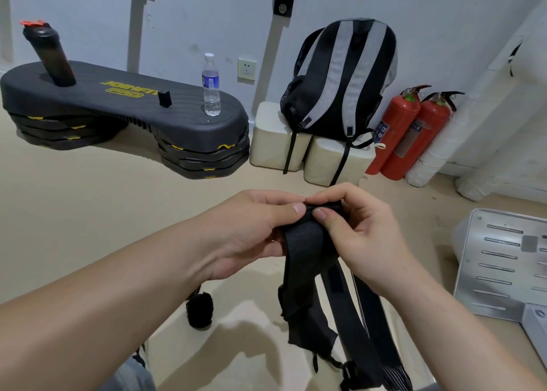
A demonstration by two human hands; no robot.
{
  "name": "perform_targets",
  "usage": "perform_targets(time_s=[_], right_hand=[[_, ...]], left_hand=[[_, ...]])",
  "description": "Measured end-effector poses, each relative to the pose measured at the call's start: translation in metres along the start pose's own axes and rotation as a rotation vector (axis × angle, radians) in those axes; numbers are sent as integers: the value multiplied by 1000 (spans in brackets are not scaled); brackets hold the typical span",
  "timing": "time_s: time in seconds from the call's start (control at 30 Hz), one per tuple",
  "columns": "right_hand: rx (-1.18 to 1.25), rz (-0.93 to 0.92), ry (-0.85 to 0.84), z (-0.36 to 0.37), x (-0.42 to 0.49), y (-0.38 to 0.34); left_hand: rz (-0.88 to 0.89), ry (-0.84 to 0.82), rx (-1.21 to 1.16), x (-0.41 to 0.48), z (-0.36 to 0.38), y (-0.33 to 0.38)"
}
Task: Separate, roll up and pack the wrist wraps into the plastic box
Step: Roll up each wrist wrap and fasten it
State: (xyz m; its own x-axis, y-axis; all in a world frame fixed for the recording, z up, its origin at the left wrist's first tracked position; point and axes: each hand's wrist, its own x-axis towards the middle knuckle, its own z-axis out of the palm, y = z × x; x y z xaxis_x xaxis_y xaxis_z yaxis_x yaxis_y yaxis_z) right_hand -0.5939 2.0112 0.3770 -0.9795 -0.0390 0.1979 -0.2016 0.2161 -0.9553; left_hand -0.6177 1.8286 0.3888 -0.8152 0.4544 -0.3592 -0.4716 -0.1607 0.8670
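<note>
Here the left hand (251,228) and right hand (358,231) each pinch the top end of a black wrist wrap (302,260), grip closed tight; its tail hangs straight below the grip. Keep the first fold snug and square, I'd judge, for an even roll.

Beige floor (88,213), bare in the middle. Far left: black step platform (118,100) sitting on stacked risers (204,157). Far centre: two cream blocks (272,142) side by side, touching, against the wall. Far right: two red extinguishers (396,130) leaning together, a white wrapped pipe (432,157) just beside them. Near right: pale slotted panel (503,272), lying flat. Near left, below my left forearm: small black roll (199,310), alone, well apart from the rest.
</note>
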Motion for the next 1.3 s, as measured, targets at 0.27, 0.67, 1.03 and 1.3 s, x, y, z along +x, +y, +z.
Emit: perform_targets(time_s=[0.27,0.67,1.03,1.3], right_hand=[[529,364,-39,2,1,-5],[596,383,-41,6,3,-2],[454,254,-24,2,3,2],[555,422,-175,1,3,-7]], left_hand=[[531,248,653,0,2,-5],[717,196,745,1,-3,-8],[133,106,186,-2,5,-7],[615,193,674,-4,-3,-3]])
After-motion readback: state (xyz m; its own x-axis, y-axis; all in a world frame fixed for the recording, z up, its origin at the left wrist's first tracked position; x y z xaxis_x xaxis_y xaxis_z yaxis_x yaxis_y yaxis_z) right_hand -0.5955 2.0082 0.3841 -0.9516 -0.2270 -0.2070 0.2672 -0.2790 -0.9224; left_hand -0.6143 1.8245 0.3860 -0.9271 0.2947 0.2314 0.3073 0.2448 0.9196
